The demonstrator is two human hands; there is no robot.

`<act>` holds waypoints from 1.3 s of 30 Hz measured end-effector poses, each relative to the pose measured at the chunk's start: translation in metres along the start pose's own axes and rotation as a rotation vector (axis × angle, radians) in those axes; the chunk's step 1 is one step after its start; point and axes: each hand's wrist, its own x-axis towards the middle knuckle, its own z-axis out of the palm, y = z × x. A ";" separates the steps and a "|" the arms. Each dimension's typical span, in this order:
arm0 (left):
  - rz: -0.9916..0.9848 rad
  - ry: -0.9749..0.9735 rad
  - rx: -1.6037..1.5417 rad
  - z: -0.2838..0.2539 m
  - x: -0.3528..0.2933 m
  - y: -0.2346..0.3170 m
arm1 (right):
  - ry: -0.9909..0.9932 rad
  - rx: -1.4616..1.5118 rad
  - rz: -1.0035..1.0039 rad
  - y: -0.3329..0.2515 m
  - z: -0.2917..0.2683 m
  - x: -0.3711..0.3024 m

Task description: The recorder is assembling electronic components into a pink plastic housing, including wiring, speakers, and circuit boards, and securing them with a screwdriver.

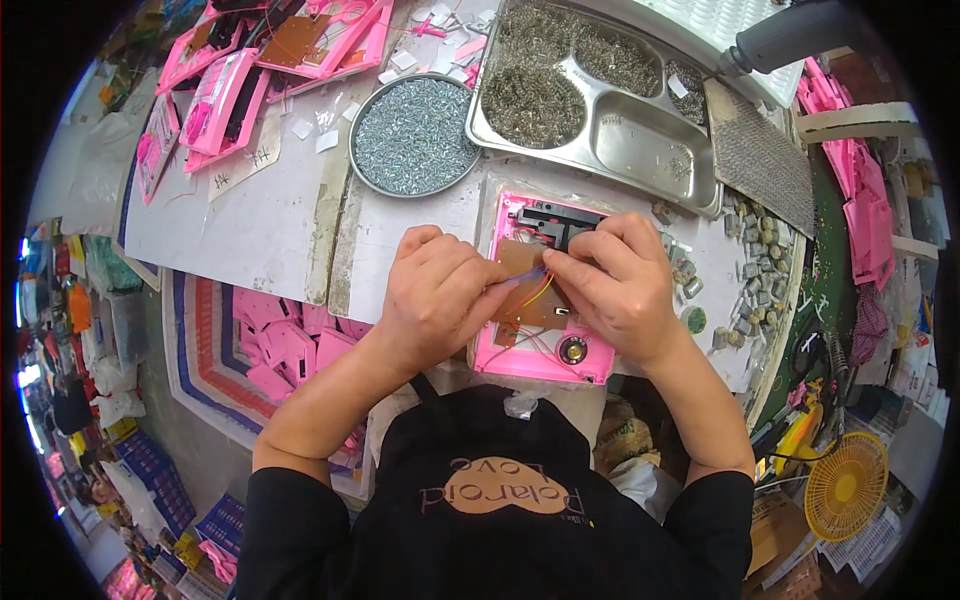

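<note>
In front of me on the table lies a pink plastic housing [490, 357], its inside facing up. It holds a brown circuit board [535, 311], a black plastic part [545, 220] along its far end and a round speaker-like part [573, 349] near its close right corner. My left hand [437, 290] pinches thin blue wires [521, 279] above the board. My right hand [622, 285] has its fingertips closed at the other end of those wires, beside the black part. Yellow and red wires [541, 291] run from there over the board.
A round tray of small metal pins [415, 137] stands beyond my left hand. Behind the housing sits a steel compartment tray [640, 150] of small springs and screws. Small metal motors [760, 270] lie at right. Pink housings [225, 100] are piled far left; a power tool [795, 38] hangs far right.
</note>
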 end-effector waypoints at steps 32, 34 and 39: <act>-0.622 -0.477 -0.616 0.035 0.058 0.043 | 0.311 0.477 0.449 0.005 -0.010 -0.079; -0.611 -0.493 -0.600 0.037 0.059 0.047 | 0.320 0.475 0.439 0.001 -0.013 -0.082; -0.557 -0.378 -0.549 0.031 0.053 0.047 | 0.529 0.249 0.861 -0.016 -0.104 -0.138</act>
